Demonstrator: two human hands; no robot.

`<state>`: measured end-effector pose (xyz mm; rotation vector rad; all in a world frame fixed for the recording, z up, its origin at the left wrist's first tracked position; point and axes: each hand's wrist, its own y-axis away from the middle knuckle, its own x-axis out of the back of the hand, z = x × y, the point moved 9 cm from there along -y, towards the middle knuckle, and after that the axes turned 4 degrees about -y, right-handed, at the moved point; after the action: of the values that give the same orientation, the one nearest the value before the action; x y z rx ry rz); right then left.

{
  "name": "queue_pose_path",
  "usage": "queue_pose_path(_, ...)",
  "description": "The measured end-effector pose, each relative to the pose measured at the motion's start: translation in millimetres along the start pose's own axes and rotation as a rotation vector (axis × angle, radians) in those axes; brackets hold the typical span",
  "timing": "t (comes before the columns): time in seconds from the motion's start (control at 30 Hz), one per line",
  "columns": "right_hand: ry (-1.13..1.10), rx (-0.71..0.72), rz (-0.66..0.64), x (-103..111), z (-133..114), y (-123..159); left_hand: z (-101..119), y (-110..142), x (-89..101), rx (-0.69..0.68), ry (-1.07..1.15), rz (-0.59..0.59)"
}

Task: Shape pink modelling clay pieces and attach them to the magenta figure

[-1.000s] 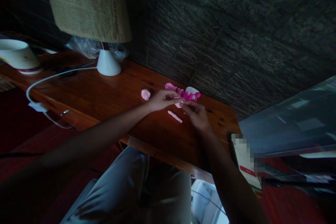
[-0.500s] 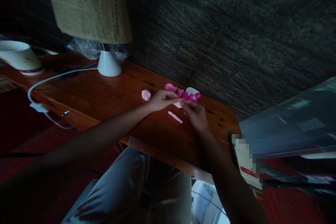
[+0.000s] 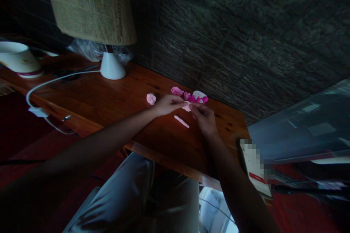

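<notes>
Over the wooden table, my left hand [image 3: 170,105] and my right hand [image 3: 204,116] pinch a pale pink piece of modelling clay [image 3: 187,106] between them, one at each side. Just below it lies a thin pale pink clay roll [image 3: 181,121]. A round pale pink lump of clay [image 3: 151,98] rests to the left of my left hand. Behind my fingers sit a flattened pink clay piece [image 3: 177,91], several small magenta clay pieces [image 3: 192,99] and a white piece [image 3: 199,94]. My fingertips hide part of the held clay.
A lamp [image 3: 112,66] with a newsprint-patterned shade and a white cable stands on the table [image 3: 131,120] to the left, near a paper cup [image 3: 20,60]. A dark brick wall [image 3: 218,36] rises behind. At the right end lies a white and red box-like object [image 3: 255,171].
My hands stay close together, with the fingers shifted slightly. More of the pale pink clay shows between them now. The whole view has moved a little.
</notes>
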<state>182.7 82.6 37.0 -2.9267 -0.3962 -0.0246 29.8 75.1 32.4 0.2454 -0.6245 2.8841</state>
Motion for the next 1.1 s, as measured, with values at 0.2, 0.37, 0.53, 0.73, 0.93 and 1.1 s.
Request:
queue_pose_path(0.2,-0.033,-0.060,-0.039,-3,3,0,1,0,3.7,-0.031,-0.054,0.024)
queue_pose_path(0.37,-0.019,-0.103,-0.112,-9,10,1,7,2,2.5,-0.042,-0.037,0.021)
queue_pose_path(0.53,0.015,-0.124,-0.157,-12,12,2,11,3,-1.3,-0.054,-0.024,-0.012)
queue_pose_path(0.73,0.052,-0.021,-0.128,-7,2,0,7,3,-4.6,-0.027,-0.024,-0.023)
queue_pose_path(0.93,0.056,-0.008,-0.099,-6,-2,0,-3,2,-4.8,0.005,-0.061,-0.041)
queue_pose_path(1.1,0.008,-0.007,-0.092,-7,-5,2,1,2,-4.4,-0.015,-0.044,-0.050)
